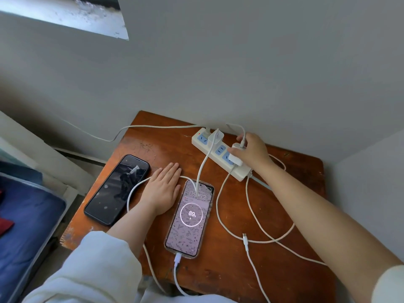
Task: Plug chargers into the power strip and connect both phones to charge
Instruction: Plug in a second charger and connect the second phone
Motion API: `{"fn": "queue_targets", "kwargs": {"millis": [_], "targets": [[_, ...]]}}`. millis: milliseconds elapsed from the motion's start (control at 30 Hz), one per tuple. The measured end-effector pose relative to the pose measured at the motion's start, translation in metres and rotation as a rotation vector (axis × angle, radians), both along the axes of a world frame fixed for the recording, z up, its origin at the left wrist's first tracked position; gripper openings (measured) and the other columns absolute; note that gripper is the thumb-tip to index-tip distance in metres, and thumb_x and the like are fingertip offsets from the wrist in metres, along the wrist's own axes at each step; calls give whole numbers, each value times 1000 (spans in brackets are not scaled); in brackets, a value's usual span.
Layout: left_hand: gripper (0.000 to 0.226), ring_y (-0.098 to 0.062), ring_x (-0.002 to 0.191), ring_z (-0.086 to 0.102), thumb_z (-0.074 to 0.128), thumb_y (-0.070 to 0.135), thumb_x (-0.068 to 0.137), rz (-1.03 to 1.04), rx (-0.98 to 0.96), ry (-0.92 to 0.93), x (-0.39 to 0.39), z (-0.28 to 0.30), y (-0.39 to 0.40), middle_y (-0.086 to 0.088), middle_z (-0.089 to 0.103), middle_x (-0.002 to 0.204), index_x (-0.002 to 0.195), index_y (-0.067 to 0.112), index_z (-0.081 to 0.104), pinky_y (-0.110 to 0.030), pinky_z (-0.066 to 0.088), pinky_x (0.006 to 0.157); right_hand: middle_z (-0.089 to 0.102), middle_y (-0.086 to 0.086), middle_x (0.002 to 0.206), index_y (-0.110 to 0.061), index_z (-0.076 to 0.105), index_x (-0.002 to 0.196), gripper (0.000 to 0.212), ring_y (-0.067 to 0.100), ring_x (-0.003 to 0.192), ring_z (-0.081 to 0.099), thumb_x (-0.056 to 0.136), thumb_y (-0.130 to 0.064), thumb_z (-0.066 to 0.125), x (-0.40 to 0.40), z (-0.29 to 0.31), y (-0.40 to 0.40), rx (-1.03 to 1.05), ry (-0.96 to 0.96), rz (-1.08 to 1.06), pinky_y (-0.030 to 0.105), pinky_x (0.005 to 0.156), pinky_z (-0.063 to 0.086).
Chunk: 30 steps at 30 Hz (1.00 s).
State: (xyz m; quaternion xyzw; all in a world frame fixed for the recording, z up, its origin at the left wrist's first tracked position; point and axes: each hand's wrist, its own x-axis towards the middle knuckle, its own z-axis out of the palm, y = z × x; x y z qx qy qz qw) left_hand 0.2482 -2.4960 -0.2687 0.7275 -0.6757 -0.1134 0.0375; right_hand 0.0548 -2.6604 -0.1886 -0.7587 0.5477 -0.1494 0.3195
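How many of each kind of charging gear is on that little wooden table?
Phones: 2, a dark phone and a lit phone
Charger plugs: 2, first charger, second charger
Power strip: 1
Total: 5

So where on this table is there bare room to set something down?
Bare wood shows at the table's far right corner beyond the power strip, and at the far left corner above the dark phone. The near right is crossed by loose cable. The middle is crowded: left hand, lit phone, right hand on a charger.
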Motion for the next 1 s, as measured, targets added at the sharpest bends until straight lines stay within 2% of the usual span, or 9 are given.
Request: {"fn": "queue_targets", "kwargs": {"millis": [67, 100, 233, 367, 500, 567, 667, 900, 1000], "targets": [[50, -17, 142, 3, 25, 32, 97, 0, 3, -4, 0, 0, 0, -5, 11, 154, 142, 13, 13, -32, -3, 114, 50, 9, 93, -10, 51, 86, 25, 21, 83, 52, 76, -23, 69, 0, 0, 0, -61, -3, 20, 29, 69, 39], [50, -17, 142, 3, 25, 32, 96, 0, 3, -5, 1, 0, 0, -5, 11, 154, 142, 13, 13, -32, -3, 114, 52, 13, 95, -9, 52, 84, 21, 20, 81, 50, 77, -21, 68, -1, 0, 1, -93, -27, 5, 28, 69, 39], [50, -18, 142, 5, 26, 32, 96, 2, -4, 1, 2, -1, 0, -5, 13, 154, 142, 13, 15, -33, -2, 114, 54, 20, 106, -1, 57, 99, 22, 14, 82, 45, 82, -15, 62, 1, 5, 6, -200, -45, -18, 24, 71, 35], [51, -17, 142, 4, 25, 33, 96, 6, 2, 6, 1, 0, -1, -4, 13, 154, 142, 14, 15, -32, -3, 114, 58, 20, 112, -2, 58, 109, 32, 27, 97, 55, 81, -14, 64, 2, 18, 1, -160, 129, 104, 27, 74, 37], [51, -15, 142, 3, 23, 34, 96, 7, 8, -7, 1, 0, 0, -3, 11, 154, 142, 15, 13, -31, -5, 113, 67, 17, 108, -5, 62, 105, 29, 28, 97, 60, 77, -13, 67, -2, 32, -13, -91, 215, 114, 32, 78, 45], [51, -15, 142, 3, 23, 35, 96, 8, 7, -3, 1, -1, 0, -2, 12, 154, 142, 16, 13, -31, -5, 113, 68, 16, 104, -3, 64, 100, 26, 25, 92, 61, 76, -13, 68, -1, 34, -15, -99, 156, 76, 31, 75, 45], [51, -15, 142, 2, 23, 35, 96, 10, -1, -6, 2, -2, 0, -2, 11, 154, 142, 16, 13, -30, -7, 112, 68, 17, 100, -2, 64, 98, 24, 23, 87, 60, 76, -11, 68, 3, 33, -14, -59, -37, -20, 32, 74, 47], [51, -15, 142, 3, 24, 35, 96, 5, -7, 3, 2, -3, -1, -2, 13, 154, 142, 16, 14, -30, -7, 112, 67, 20, 101, -1, 62, 99, 25, 29, 92, 62, 76, -8, 68, -15, 23, -9, -13, -18, 0, 38, 81, 48], [51, -15, 142, 4, 25, 35, 96, 5, -15, -2, 2, -4, -1, -3, 14, 154, 142, 15, 15, -30, -6, 112, 67, 19, 102, -1, 61, 101, 25, 21, 86, 59, 77, -6, 67, -28, 24, -3, -12, 4, 46, 30, 76, 46]]}}
